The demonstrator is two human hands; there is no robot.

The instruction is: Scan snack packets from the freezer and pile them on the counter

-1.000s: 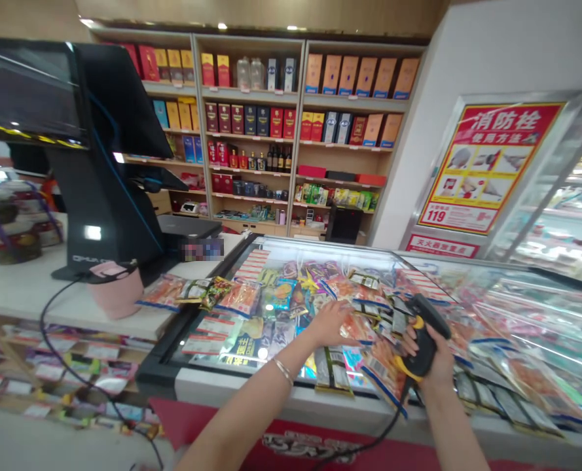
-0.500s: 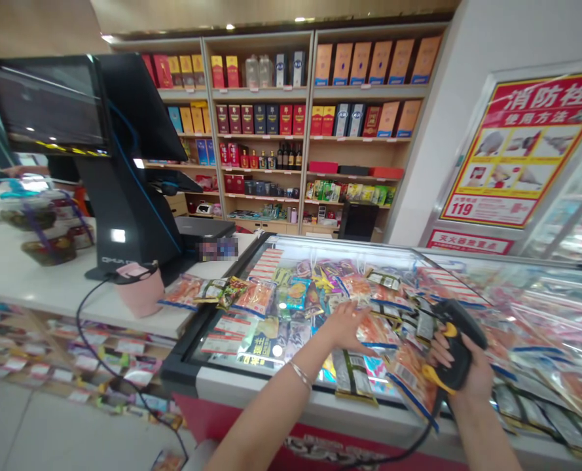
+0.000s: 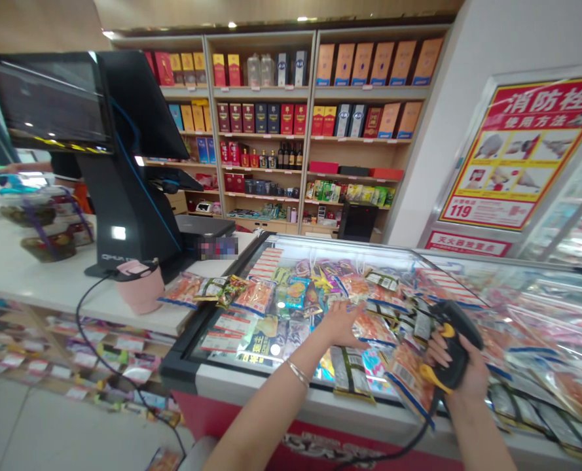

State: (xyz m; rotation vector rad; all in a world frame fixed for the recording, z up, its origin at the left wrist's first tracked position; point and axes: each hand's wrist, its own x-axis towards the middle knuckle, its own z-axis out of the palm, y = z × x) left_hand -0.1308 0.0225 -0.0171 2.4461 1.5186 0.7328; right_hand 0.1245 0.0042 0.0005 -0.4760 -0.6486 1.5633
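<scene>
My left hand (image 3: 340,325) lies with spread fingers on an orange snack packet (image 3: 374,329), one of many flat packets heaped on a glass-topped chest freezer (image 3: 182,362). My right hand (image 3: 455,373) grips a black and yellow handheld barcode scanner (image 3: 452,343) just right of that hand. The scanner's nose points up and away from me, over the packets. Its black cable (image 3: 393,454) hangs down over the freezer's front edge. A silver bangle (image 3: 298,373) circles my left wrist.
Left of the freezer stands a white counter (image 3: 50,288) with a black POS terminal (image 3: 128,190) and a pink cup (image 3: 141,288). A person's arm (image 3: 25,167) shows beyond it. Shelves of boxed liquor (image 3: 258,118) stand behind, and a red fire hydrant poster (image 3: 521,154) hangs right.
The view has swung, so the hands sit further right in the frame. The scanner has tilted slightly in my right hand. My left hand stays on the packets.
</scene>
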